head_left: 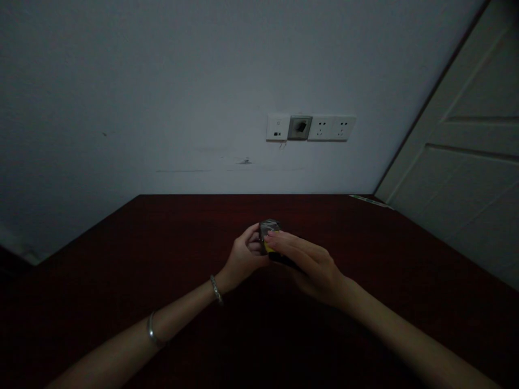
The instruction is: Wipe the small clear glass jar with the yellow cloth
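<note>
Dim light. Both hands meet at one small object [268, 227], clear-grey on top with yellow and black below, over the middle of a dark red desk [194, 216]; whether it touches the wood, cannot tell. Left hand [245, 253] curls round its left side, fingers and thumb bent. Right hand [316, 265] lays its fingers across it, thumb hidden; grip unclear. Left forearm wears a bracelet [216, 290] and a bangle [151, 330]. Beyond: pale wall [194, 81], socket row [328, 128], panelled door [478, 162] at right.

Dim light, deep shadow below
</note>
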`<state>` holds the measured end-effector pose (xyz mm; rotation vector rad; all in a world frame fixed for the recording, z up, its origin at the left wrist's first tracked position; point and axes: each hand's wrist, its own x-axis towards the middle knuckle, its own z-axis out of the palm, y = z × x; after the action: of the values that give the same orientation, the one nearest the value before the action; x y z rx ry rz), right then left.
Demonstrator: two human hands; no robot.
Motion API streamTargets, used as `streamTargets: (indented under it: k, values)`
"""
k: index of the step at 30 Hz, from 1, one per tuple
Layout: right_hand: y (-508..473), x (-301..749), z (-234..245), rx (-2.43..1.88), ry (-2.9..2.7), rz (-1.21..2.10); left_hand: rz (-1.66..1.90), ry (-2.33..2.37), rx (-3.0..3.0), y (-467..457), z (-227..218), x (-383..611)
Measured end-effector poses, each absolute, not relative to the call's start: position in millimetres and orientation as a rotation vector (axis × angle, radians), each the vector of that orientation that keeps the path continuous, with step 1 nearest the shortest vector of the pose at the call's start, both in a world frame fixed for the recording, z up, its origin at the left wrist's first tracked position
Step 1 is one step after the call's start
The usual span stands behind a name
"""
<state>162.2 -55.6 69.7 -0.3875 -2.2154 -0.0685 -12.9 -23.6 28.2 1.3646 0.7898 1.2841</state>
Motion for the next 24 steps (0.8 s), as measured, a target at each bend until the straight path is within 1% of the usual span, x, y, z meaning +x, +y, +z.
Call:
streamTargets:
  k: [4,7,9,21,24]
  values:
    - [-52.5,167.0,69.9,-0.559,-2.063,0.116,1.229,0.709,1.337,-22.5,27.0,-17.4]
    - [-46.7,171.0,68.5,-0.676,-1.915,0.137,1.237,0.668,1.319,-24.7,31.2,-18.0]
    - [-44.1,171.5,66.4,-0.693,-1.913,0.123,1.240,0.650,1.326,-25.4,33.6,-17.6]
    - [-51.8,167.3,56.8,-0.405,-2.145,-0.089,1.302,0.698,1.367,-17.8,31.3,-18.5]
    - [-50.9,167.6,58.0,-0.389,-2.166,-0.114,1.310,0.731,1.345,-16.4,32.2,-19.9]
